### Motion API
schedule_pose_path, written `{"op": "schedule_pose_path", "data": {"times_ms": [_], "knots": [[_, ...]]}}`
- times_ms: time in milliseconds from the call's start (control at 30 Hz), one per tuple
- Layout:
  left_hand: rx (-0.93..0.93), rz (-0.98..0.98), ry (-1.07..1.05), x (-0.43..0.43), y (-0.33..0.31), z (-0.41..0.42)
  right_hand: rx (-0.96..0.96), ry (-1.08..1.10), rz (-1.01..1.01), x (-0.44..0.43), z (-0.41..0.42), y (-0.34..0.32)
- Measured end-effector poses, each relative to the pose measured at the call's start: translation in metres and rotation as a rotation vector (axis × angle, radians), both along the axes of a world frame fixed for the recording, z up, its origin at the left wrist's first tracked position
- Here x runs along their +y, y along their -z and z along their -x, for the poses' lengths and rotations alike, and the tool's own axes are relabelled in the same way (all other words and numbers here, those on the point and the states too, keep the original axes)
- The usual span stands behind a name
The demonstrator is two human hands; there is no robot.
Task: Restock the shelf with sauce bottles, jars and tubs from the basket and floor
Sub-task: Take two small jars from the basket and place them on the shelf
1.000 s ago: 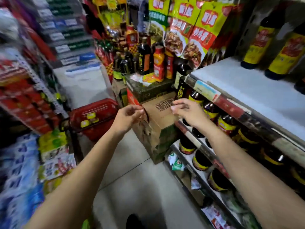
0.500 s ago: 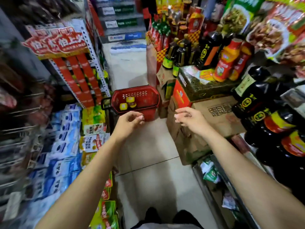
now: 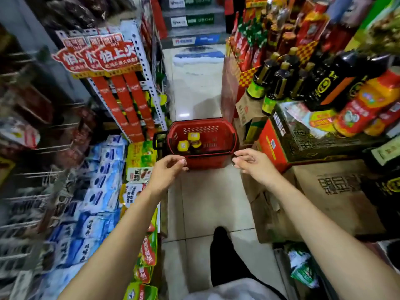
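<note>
Spread wider than before: left hand [image 3: 170, 171], right hand [image 3: 253, 163], empty, relaxed, flanking near rim of red basket [image 3: 225, 135].

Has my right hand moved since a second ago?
Yes, the right hand has left the cardboard box and now hovers at the near corner of the red basket.

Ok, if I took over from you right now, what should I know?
Left hand: empty, fingers loosely curled.
Right hand: empty, fingers relaxed.
Both are held out near the front rim of the red basket, which stands on the floor.
Yellow-lidded jars sit inside the basket, not yet stocked.
Left to do: lift the jars out and stock them.
</note>
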State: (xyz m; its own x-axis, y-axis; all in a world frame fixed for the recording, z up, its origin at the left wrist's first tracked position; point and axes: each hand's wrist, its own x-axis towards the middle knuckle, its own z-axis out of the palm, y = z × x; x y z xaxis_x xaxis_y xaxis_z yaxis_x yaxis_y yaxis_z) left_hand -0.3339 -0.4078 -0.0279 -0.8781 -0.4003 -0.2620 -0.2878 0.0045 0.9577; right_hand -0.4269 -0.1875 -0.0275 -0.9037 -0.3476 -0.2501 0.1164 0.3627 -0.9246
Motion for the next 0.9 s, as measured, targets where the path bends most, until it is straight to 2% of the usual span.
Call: {"op": "schedule_pose_path", "data": {"times_ms": [267, 500, 900], "knots": [[-0.072, -0.032, -0.095, -0.023, 0.003, 0.100, -0.063, -0.084, -0.010, -0.035, 0.105, 0.017], [-0.122, -0.039, -0.167, -0.053, 0.014, 0.155, -0.138, -0.139, -0.007, -0.076, 0.178, 0.020], [-0.305, -0.116, -0.104, -0.149, 0.067, 0.279, -0.247, -0.122, -0.107, -0.158, 0.296, 0.069]]}}
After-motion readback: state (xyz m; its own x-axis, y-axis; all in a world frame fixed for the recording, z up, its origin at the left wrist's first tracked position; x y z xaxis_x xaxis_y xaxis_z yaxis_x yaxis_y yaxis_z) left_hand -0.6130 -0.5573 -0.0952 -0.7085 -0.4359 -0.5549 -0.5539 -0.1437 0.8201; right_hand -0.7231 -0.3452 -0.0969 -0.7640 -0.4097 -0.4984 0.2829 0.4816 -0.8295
